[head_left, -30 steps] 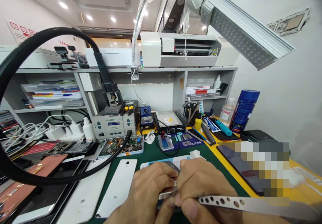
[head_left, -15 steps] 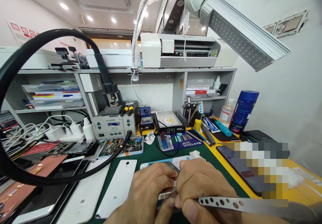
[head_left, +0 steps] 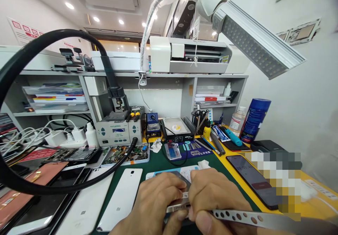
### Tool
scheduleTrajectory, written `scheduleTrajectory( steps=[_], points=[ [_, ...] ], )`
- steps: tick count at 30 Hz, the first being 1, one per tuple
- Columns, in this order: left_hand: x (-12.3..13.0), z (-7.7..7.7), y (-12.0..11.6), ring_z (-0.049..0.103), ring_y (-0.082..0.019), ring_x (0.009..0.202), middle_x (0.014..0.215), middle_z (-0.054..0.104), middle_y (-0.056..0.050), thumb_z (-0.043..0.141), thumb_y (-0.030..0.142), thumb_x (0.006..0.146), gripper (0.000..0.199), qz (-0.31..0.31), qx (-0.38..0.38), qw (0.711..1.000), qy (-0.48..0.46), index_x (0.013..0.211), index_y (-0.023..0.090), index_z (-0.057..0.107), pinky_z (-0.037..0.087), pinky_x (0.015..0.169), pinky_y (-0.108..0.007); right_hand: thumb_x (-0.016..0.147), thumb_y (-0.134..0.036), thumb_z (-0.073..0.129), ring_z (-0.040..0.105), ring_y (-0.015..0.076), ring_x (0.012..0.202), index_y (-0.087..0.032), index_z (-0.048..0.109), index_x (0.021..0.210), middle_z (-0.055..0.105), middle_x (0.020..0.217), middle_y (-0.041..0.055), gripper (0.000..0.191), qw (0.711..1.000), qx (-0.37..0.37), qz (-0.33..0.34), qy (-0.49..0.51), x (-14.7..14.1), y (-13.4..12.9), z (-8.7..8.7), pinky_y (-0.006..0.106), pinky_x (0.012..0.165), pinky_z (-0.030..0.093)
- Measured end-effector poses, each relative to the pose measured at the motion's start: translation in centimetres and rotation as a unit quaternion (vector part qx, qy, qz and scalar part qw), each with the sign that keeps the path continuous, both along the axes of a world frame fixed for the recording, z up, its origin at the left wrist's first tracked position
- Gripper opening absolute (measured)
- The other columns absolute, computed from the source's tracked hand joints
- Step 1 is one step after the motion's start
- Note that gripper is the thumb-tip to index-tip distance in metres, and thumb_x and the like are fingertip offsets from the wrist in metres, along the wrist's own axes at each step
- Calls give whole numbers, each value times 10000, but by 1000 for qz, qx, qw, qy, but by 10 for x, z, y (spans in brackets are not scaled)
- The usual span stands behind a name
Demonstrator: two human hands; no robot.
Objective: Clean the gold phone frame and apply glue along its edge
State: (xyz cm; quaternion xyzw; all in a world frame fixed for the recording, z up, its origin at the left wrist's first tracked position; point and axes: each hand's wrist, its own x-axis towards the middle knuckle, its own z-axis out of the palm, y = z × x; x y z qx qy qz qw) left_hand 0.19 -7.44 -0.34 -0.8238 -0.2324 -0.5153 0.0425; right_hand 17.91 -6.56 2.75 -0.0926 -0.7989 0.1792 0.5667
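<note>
My left hand (head_left: 160, 205) is closed around a phone (head_left: 177, 208), whose silver edge with small holes shows between my two hands. Most of its body is covered by fingers. My right hand (head_left: 215, 199) pinches a flat metal tool with round holes (head_left: 235, 215), which runs off toward the lower right. Its working tip is hidden behind my right fingers, close against the phone's edge. Behind the hands, a dark flat piece (head_left: 182, 177) lies on a blue and white sheet (head_left: 158, 174).
White phones (head_left: 123, 196) and other phone parts lie at left. A black hose (head_left: 52, 191) arches over them from the hot air station (head_left: 113, 133). Opened packets and blades rest on a purple mat (head_left: 204, 149). At right lies a phone with a lit timer (head_left: 253, 178).
The perforated tool and my right hand have shifted slightly to the right. A little more of the phone's silver edge shows between the hands. The camera view has moved slightly.
</note>
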Motion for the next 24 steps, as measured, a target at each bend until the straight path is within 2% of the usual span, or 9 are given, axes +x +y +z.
scheduleTrajectory(
  steps=[4,12,17,24],
  points=[
    [-2,-3,3,735,-234,879,938,729,-116,381,324,1072,167,-16,1,1000,13,1078,194,486,575,704,-344,966,-253,521,582,156,588,-228,595,838,634,655,0,150,1000,1,9,-2,1,-2,4,312,636,483],
    [-2,-5,4,737,-241,874,928,728,-125,371,311,1068,184,-21,5,1000,16,1051,189,508,576,710,-352,975,-288,530,589,171,568,-233,622,848,633,646,5,166,1000,27,11,9,-2,-2,5,311,616,514],
    [-2,-5,3,740,-217,879,930,730,-94,420,323,1062,158,-7,8,1000,-5,1054,198,517,579,738,-330,931,-215,551,582,170,541,-230,619,830,625,629,3,122,999,31,11,-4,2,0,9,307,587,499],
    [-2,-3,5,739,-212,845,913,739,-100,369,361,1077,206,-22,14,1000,12,1063,205,503,579,686,-318,982,-315,520,586,177,572,-237,628,869,625,656,9,175,999,21,5,26,-3,-3,2,310,613,506]
  ],
)
